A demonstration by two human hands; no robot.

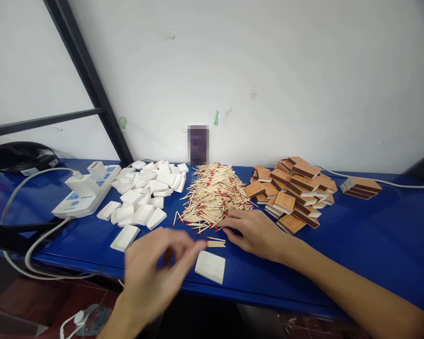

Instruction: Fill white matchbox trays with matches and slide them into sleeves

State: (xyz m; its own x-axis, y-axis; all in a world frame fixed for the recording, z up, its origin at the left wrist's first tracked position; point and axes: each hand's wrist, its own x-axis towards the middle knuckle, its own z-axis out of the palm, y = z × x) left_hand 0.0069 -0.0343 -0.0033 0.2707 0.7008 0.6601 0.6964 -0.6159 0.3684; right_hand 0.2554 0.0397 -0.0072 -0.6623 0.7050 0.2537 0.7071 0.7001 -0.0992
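Before the match pile (217, 190), the blurred left hand (151, 263) is hovering, grip unclear; the right hand (250, 231) is touching the pile, hold hidden. A nudge could be scattering the match row (216, 244) in front.

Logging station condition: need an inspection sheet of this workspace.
Surface: blue tabletop, largely covered toward the back.
Job's things: match pile, middle; short match row and single white tray in front; white tray pile, left; orange matchbox covers, right.
Clutter: power strip, left; black object beyond, unidentified.
Hands: left hand blurred, by the match row, grip unclear; right hand fingertips at the match pile's near edge.
Cables: white cable over front edge, left; white cord along back, right.
Surroundings: marked white wall, black frame.
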